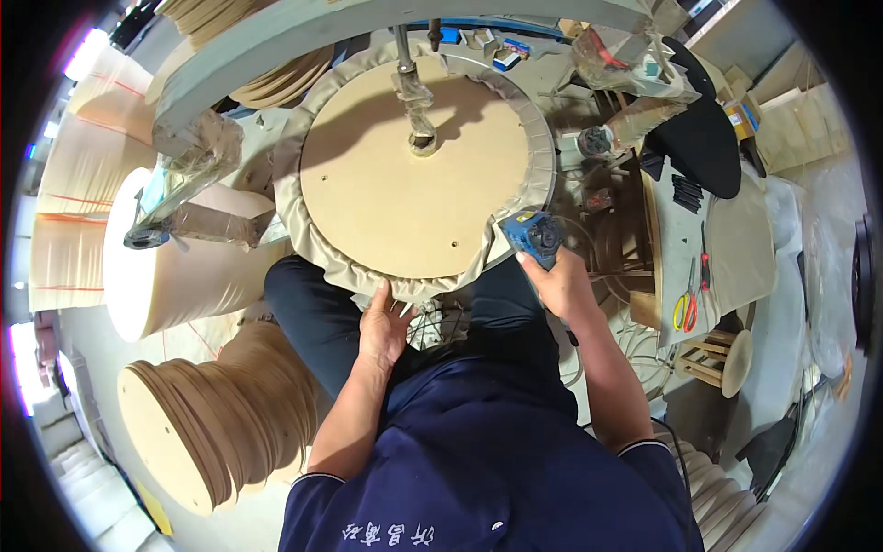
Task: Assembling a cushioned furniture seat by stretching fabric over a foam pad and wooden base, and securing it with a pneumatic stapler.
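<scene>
In front of me a round wooden board lies under a metal press rod. Beige fabric is gathered in folds over its edge. At the near rim my left hand grips the fabric edge, palm up, with some fingertips tucked under the folds. My right hand is wrapped round the handle of a blue staple gun, whose nose sits at the fabric on the right-hand near rim.
Stacks of round boards lie at lower left, beside a large cream roll. On a side table at right are yellow-handled scissors, a red-handled screwdriver and black pieces. Wrapped machine arms flank the board.
</scene>
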Motion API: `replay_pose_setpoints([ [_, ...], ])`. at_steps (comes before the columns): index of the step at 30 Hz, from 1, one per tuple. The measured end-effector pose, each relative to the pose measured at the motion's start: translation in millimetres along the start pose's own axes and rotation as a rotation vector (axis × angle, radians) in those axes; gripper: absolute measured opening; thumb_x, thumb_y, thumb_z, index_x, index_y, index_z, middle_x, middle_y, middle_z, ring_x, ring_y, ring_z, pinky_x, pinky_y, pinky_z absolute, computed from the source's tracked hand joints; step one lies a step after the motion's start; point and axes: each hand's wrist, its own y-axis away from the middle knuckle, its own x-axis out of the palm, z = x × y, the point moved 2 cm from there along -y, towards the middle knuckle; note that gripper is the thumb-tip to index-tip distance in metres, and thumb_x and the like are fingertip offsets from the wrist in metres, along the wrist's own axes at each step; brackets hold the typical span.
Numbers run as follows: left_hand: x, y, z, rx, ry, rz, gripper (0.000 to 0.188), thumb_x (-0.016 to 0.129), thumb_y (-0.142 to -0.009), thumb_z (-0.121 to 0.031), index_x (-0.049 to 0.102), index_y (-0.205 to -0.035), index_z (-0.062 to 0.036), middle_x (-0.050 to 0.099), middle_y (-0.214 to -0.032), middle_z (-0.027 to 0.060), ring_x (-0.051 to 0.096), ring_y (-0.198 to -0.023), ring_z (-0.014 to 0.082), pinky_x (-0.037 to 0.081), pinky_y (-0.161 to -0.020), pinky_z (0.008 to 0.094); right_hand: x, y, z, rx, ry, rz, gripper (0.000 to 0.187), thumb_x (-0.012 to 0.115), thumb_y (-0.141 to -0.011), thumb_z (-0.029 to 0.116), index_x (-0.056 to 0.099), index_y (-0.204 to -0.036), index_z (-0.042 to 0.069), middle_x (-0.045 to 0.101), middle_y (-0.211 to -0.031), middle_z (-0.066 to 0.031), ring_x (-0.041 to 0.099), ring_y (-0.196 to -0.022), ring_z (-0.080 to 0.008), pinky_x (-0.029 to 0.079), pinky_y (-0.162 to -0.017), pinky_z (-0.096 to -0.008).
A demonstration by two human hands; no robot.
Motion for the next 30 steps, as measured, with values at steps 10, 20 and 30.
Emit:
replay_pose_setpoints([
  [10,30.9,10.4,2.6,-0.344,0.066,0.311,0.04,0.05,-0.11,-0.04,0.061,-0.126,-0.0044,0.074,-0.102,0.0128,0.073,-0.082,0.0238,0.063,-0.079,0.0374,-5.7,5.9,6.1,0.119,0.026,0.056,0.039,0.073,-0.094,0.034,0.071,-0.115,0.001,0.075,-0.098,-0.0229,0.072,-0.099,-0.0402,0.055,-0.085,-0.0422],
  [20,80.0,8.9,-42.6,0.171,0.394,0.328,0.044,0.053,-0.11,-0.035,0.058,-0.138,-0.0019,0.057,-0.145,0.0127,0.059,-0.129,0.022,0.048,-0.114,0.0386,-0.3,4.4,20.6,0.027,0.005,0.014,0.037,0.073,-0.094,0.031,0.071,-0.116,0.002,0.075,-0.102,-0.0245,0.07,-0.104,-0.0429,0.056,-0.086,-0.0429],
  [30,51.8,16.2,-94.3,0.753,-0.357,0.048,0.027,0.057,-0.11,-0.022,0.071,-0.121,-0.0027,0.07,-0.109,0.0014,0.062,-0.099,0.0093,0.05,-0.095,0.0275,-0.6,14.7,0.4,-0.08,-0.054,-0.078,0.035,0.075,-0.092,0.027,0.073,-0.11,-0.003,0.075,-0.1,-0.026,0.073,-0.102,-0.0403,0.056,-0.084,-0.0443],
])
